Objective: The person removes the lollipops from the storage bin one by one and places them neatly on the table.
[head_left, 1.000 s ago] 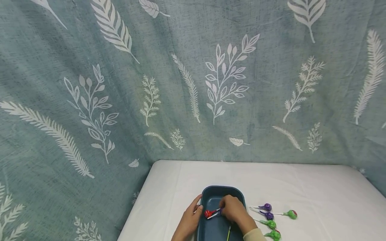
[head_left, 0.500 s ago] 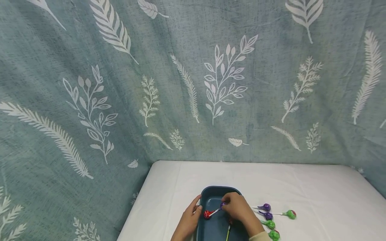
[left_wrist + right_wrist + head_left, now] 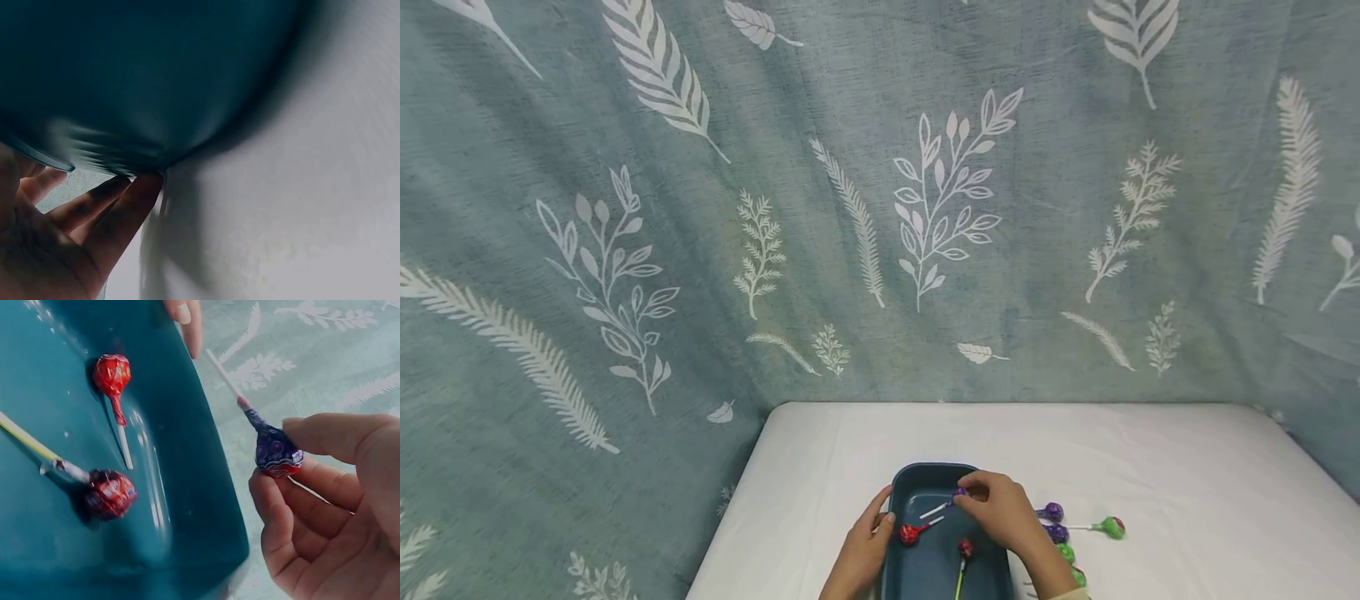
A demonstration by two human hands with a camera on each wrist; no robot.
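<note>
A purple-wrapped lollipop (image 3: pixel 275 450) is pinched near its ball by the thumb and fingers of my right hand (image 3: pixel 997 504), its white stick pointing left over the far part of the tray. Along the left side of the dark blue tray (image 3: pixel 917 575) lies my left hand (image 3: pixel 865 546), its fingers fairly straight against the outer wall and its thumb at the rim. In the left wrist view the fingertips (image 3: pixel 147 181) touch the tray's lower edge. Inside the tray lie a red lollipop (image 3: pixel 909 534) with a white stick and a darker red one (image 3: pixel 966 548) with a yellow-green stick.
Right of the tray, partly behind my right forearm, lie purple lollipops (image 3: pixel 1054 512) and green lollipops (image 3: pixel 1065 552). A green and red one (image 3: pixel 1112 527) sits farther right. The white-covered table (image 3: pixel 1187 475) ends at a leaf-patterned curtain (image 3: pixel 1037 250).
My right hand has risen slightly toward the tray's far right with the purple lollipop, whose stick has swung off the red one. The left hand keeps its place; the view shifts a little.
</note>
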